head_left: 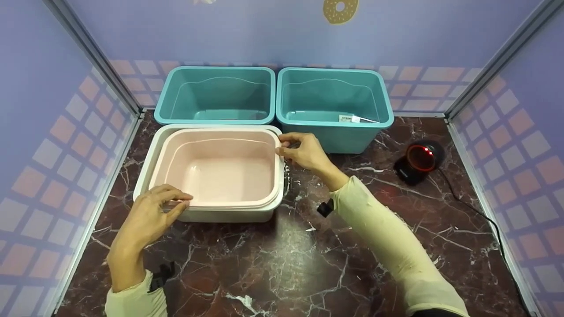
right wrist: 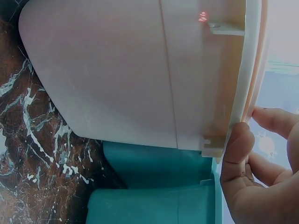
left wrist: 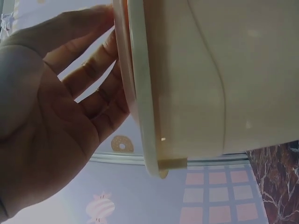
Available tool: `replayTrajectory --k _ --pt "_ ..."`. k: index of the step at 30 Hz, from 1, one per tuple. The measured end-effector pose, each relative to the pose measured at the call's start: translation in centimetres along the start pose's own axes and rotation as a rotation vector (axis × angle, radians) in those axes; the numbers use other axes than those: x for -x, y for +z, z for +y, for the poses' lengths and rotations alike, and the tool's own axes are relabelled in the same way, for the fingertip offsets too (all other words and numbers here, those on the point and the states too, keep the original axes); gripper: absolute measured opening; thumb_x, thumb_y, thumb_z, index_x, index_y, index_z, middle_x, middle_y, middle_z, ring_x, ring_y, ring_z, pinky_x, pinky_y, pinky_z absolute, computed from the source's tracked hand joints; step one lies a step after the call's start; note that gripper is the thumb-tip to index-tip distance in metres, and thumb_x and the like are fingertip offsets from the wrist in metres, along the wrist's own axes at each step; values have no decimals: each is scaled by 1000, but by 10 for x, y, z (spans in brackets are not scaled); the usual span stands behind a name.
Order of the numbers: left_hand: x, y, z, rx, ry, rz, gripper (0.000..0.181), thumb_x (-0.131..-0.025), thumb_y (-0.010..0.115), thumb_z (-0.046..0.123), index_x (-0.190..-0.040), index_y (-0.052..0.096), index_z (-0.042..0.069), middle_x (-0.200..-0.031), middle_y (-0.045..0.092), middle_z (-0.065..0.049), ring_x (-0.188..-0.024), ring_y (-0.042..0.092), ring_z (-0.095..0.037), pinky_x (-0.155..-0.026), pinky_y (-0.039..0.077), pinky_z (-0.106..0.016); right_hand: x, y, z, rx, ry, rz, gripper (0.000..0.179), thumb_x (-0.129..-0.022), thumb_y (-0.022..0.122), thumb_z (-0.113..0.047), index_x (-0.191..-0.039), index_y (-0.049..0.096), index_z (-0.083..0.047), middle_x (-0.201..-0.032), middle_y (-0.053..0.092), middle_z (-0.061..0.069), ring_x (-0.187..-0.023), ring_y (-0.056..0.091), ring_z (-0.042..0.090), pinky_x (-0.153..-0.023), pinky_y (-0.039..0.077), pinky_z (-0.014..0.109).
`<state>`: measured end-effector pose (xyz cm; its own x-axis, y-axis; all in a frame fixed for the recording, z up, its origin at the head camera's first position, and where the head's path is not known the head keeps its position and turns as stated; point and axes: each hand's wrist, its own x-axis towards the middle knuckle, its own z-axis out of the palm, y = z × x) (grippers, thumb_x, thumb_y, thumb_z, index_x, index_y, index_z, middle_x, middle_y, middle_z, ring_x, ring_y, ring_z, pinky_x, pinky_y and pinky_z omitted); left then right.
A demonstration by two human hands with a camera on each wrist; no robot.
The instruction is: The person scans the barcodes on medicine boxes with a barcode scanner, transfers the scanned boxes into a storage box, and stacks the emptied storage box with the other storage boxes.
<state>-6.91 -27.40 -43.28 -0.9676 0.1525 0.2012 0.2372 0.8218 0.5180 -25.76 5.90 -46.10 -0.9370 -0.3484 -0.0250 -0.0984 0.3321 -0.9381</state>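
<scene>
A pale pink plastic bin point(head_left: 233, 176) sits nested inside a larger white bin point(head_left: 229, 215), its rims layered closely together. My left hand point(head_left: 154, 211) pinches the pink rim at the front left corner. In the left wrist view the left hand's fingers point(left wrist: 100, 95) reach along the outer side of the stacked rims. On the right side, my right hand point(head_left: 306, 149) holds the rim near the back corner between thumb and fingers. The right wrist view shows the right hand's thumb point(right wrist: 239, 144) against the white rim, with a fingertip on the pink edge.
Two teal bins point(head_left: 216, 120) stand side by side behind, against the wall. The right teal bin point(head_left: 330, 136) has a small white label point(head_left: 346, 118) inside. A black scanner point(head_left: 418, 163) glows red at the right, its cable point(head_left: 473, 209) trailing along the dark marbled counter point(head_left: 282, 268).
</scene>
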Motion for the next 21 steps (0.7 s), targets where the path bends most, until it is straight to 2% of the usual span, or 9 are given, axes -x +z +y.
replayTrajectory --k 5,7,10,16,21 --pt "-8 1 4 26 -38 -14 17 -93 69 14 -108 75 10 -107 71 -9 -102 66 -33 -95 47 -50 0 -2 2 -16 -14 -5 33 -84 75 -11 -117 70 -4 -88 67 2 -62 61 13 -49 49 22" --pt "-12 1 7 17 -37 -9 19 -93 68 14 -110 74 9 -108 70 -10 -105 64 -34 -97 45 -51 0 -4 3 -24 -16 -6 32 -85 75 -11 -116 70 -4 -87 68 3 -62 61 12 -49 48 22" --pt "-19 2 11 -16 -32 8 20 -93 68 14 -112 74 10 -107 70 -10 -105 62 -32 -93 48 -51 2 -8 5 -22 -19 -10 32 -86 74 -10 -117 70 -3 -89 69 5 -62 62 11 -51 50 23" --pt "-33 3 20 -57 -32 28 21 -94 66 16 -113 72 10 -108 69 -10 -106 62 -33 -93 49 -51 9 -25 7 70 -52 -1 30 -87 75 -13 -115 70 -4 -99 72 12 -72 65 15 -58 56 27" --pt "-49 3 29 -61 -23 8 24 -97 63 18 -116 71 8 -109 68 -12 -107 61 -33 -96 48 -51 18 -44 6 143 -67 9 30 -87 75 -15 -115 70 -6 -103 73 13 -81 67 17 -65 57 25"
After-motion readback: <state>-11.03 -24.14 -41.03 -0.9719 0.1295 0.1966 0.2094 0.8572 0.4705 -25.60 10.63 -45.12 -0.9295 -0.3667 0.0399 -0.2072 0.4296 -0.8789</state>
